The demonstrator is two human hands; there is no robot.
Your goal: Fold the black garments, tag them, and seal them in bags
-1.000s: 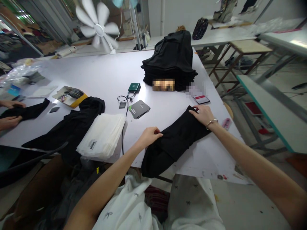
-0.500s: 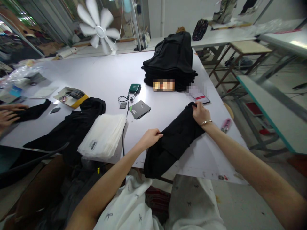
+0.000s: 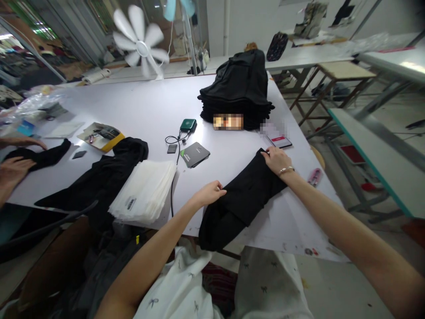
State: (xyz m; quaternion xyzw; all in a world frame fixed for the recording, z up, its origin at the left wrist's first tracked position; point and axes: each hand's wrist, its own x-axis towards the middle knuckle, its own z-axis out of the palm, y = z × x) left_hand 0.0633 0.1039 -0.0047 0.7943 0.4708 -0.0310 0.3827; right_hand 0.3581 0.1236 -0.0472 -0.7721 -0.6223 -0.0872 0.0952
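Note:
A folded black cloth garment (image 3: 244, 199) lies slantwise on the white table in front of me, its lower end reaching over the front edge. My left hand (image 3: 210, 193) is at its left edge, thumb and fingertips closed in a loose pinch on the cloth. At the upper right end, my right hand (image 3: 278, 161), with a bracelet at the wrist, grips the top edge between thumb and fingers. What kind of garment it is cannot be made out. Behind it stands a tall stack of black garments (image 3: 237, 88).
Left of me lie white plastic bags (image 3: 146, 188), grey cards (image 3: 195, 155), a green cabled device (image 3: 188, 125) and an open yellow box (image 3: 102, 136). Pink thread snips (image 3: 314, 177) lie right. A co-worker's hands (image 3: 16, 166) handle black cloth at far left. A fan (image 3: 142, 48) stands behind.
My right hand has shifted slightly along the garment's top end, its fingers lying flatter. My left hand stays at the left edge, its grip a little looser. The co-worker's hands have moved on their cloth.

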